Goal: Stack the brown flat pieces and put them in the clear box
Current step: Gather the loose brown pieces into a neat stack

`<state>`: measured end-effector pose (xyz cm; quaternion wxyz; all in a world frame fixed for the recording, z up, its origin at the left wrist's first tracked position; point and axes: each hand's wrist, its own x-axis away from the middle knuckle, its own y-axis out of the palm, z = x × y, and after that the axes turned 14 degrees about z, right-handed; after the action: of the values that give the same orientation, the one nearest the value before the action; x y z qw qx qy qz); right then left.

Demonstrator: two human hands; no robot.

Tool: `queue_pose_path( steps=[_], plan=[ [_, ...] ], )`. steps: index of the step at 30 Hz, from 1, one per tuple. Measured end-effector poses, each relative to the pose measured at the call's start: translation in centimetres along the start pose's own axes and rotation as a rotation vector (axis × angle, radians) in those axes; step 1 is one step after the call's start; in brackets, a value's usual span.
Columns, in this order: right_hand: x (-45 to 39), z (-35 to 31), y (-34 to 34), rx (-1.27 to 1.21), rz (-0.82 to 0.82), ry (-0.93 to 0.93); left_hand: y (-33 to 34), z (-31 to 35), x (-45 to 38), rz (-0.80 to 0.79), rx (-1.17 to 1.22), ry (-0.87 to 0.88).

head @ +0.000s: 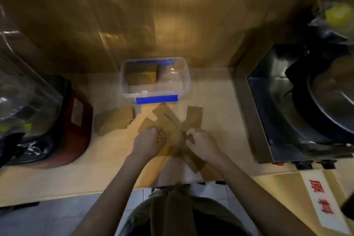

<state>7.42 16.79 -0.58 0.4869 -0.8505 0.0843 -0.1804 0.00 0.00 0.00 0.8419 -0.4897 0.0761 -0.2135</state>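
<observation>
Several brown flat pieces (165, 116) lie scattered and overlapping on the beige counter in front of me. A clear box (183, 74) with blue clips stands behind them against the wall, and a stack of brown pieces (140, 74) fills its left half. My left hand (148, 141) is closed on the near edge of the scattered pieces. My right hand (199, 142) pinches a brown piece (193, 116) that reaches toward the box. A separate heap of brown pieces (115, 120) rests to the left.
A red cooker (74, 126) with a clear bag on it stands at the left. A steel stove (275, 105) with a dark wok (329, 101) fills the right. The counter's front edge (95, 190) runs just below my wrists.
</observation>
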Motion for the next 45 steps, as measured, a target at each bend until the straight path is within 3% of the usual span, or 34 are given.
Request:
queue_pose_path(
  steps=[5, 11, 14, 21, 28, 30, 34, 38, 41, 45],
  plan=[
    [0.5, -0.6, 3.5, -0.009, 0.048, 0.028, 2.8, -2.2, 2.7, -0.166, -0.141, -0.122],
    [-0.4, -1.8, 6.3, 0.035, 0.165, -0.089, 4.8, -3.2, 4.5, -0.199, -0.18, -0.15],
    [-1.0, -2.5, 7.0, 0.1, 0.109, -0.04, 5.3, -3.5, 4.6, -0.247, -0.18, -0.185],
    [-1.4, -2.9, 8.0, 0.188, 0.225, -0.034, 5.2, -3.7, 4.2, -0.349, -0.184, -0.192],
    [-2.8, -1.7, 6.0, -0.01, 0.095, -0.015, 3.9, -3.1, 1.8, -0.415, -0.12, -0.269],
    [-2.5, -1.8, 4.5, -0.183, 0.08, 0.041, 2.6, -2.4, 0.8, -0.359, 0.036, -0.321],
    [-1.0, -2.7, 1.9, -0.539, 0.106, 0.105, -0.3, -0.3, 0.6, -0.165, 0.905, -0.553],
    [1.2, -4.3, 0.6, -0.697, 0.081, 0.077, -0.8, 0.2, 0.7, -0.113, 1.538, -0.673],
    [2.2, -4.8, 0.9, -0.6, 0.071, 0.077, -0.7, 1.0, 0.8, -0.149, 1.739, -0.747],
    [3.1, -4.7, 1.6, -0.442, 0.15, -0.082, -0.1, 1.8, 0.8, -0.121, 1.842, -0.803]
  ],
)
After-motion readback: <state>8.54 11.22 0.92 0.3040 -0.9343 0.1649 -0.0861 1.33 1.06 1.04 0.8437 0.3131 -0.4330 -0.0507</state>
